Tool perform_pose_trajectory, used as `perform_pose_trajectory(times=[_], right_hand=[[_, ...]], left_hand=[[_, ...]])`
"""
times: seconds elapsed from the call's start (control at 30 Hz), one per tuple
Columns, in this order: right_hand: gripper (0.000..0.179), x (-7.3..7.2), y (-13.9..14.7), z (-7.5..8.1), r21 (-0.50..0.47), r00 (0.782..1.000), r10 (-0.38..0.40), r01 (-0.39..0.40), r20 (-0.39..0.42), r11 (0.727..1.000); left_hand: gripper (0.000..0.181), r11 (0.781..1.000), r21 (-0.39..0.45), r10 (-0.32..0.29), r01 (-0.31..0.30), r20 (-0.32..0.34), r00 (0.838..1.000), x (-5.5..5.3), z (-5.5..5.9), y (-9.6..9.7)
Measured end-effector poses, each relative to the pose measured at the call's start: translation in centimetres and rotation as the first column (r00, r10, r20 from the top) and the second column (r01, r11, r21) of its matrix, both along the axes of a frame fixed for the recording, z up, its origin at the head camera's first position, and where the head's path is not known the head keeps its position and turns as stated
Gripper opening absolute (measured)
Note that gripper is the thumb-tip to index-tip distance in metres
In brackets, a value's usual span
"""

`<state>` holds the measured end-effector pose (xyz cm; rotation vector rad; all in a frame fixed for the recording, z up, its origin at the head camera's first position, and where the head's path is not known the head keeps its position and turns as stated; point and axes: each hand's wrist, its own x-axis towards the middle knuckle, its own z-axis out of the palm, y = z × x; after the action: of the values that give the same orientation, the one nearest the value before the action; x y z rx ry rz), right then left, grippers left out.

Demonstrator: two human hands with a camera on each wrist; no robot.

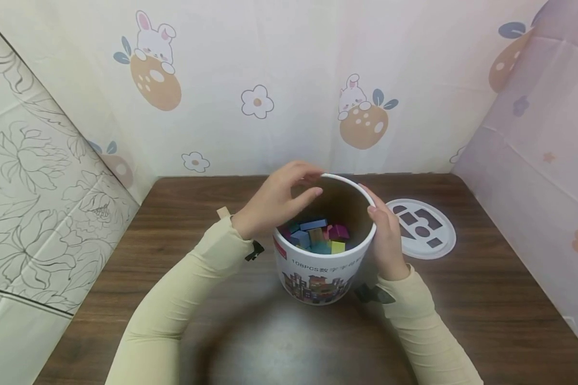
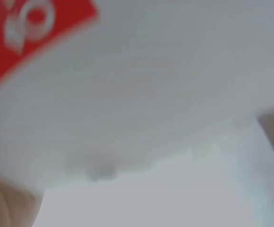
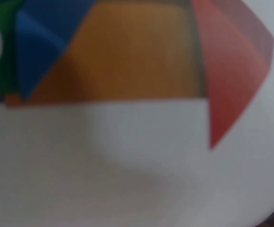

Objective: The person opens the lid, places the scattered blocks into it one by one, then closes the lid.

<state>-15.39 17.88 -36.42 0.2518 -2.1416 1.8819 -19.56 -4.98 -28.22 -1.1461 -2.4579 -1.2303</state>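
Observation:
A white bucket [image 1: 318, 291] with printed building-block pictures stands on the table, its mouth tilted toward me. Coloured blocks [image 1: 318, 235] lie in its lower part, among them blue, yellow, teal and purple ones. My left hand [image 1: 284, 195] is over the left side of the mouth, thumb and fingers apart, fingertips right at the far rim. With my right hand [image 1: 387, 235] I grip the rim on the right side. The left wrist view is filled by the bucket's white wall [image 2: 137, 94] and a red label [image 2: 33, 33]. Printed blocks [image 3: 137, 52] on the wall fill the right wrist view.
To the right of the bucket lies a round white lid [image 1: 421, 248] with shaped cut-outs. The brown wooden table [image 1: 486, 321] meets a patterned curtain [image 1: 289, 133] at the back. A small beige piece [image 1: 223, 213] shows behind the left wrist.

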Motion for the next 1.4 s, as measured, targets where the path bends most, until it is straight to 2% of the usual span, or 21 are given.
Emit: perform_pose_trajectory(times=[0.17, 0.3, 0.5, 0.63, 0.83, 1.0, 1.13, 1.23, 1.4], right_hand=[[0.048, 0.0, 0.1, 0.1, -0.022, 1.000, 0.007, -0.007, -0.002, 1.000], [0.048, 0.0, 0.1, 0.1, -0.023, 1.000, 0.007, -0.007, -0.002, 1.000], [0.047, 0.0, 0.2, 0.0, -0.014, 1.000, 0.000, 0.000, 0.000, 1.000], [0.047, 0.0, 0.2, 0.1, -0.010, 1.000, 0.000, 0.000, 0.004, 1.000], [0.048, 0.1, 0.1, 0.0, -0.013, 1.000, 0.007, -0.007, 0.012, 1.000], [0.047, 0.1, 0.1, 0.0, -0.019, 1.000, 0.007, -0.007, 0.011, 1.000], [0.048, 0.1, 0.1, 0.1, -0.016, 1.000, 0.005, -0.005, 0.013, 1.000], [0.048, 0.1, 0.0, 0.1, -0.012, 1.000, 0.003, -0.002, 0.014, 1.000], [0.048, 0.1, -0.1, 0.1, -0.013, 1.000, 0.001, -0.001, 0.011, 1.000]], left_hand=[[0.038, 0.995, 0.024, 0.098, -0.097, -0.020, 0.995, -0.6, 0.0, -2.5], [0.040, 0.982, 0.004, 0.189, -0.189, -0.015, 0.982, -1.3, -0.6, -4.9], [0.041, 0.950, -0.048, 0.308, -0.307, 0.013, 0.951, -2.7, -2.9, -9.0], [0.044, 0.922, -0.092, 0.383, -0.376, 0.084, 0.920, -3.5, -4.8, -11.6], [0.051, 0.872, -0.195, 0.484, -0.449, 0.202, 0.852, -4.5, -7.8, -14.0], [0.055, 0.818, -0.280, 0.564, -0.502, 0.227, 0.794, -5.4, -10.2, -14.8], [0.061, 0.747, -0.372, 0.652, -0.551, 0.246, 0.717, -5.7, -11.8, -14.9], [0.066, 0.691, -0.450, 0.707, -0.565, 0.259, 0.658, -5.8, -12.9, -14.8], [0.069, 0.602, -0.569, 0.769, -0.560, 0.227, 0.597, -5.9, -14.3, -14.6]])
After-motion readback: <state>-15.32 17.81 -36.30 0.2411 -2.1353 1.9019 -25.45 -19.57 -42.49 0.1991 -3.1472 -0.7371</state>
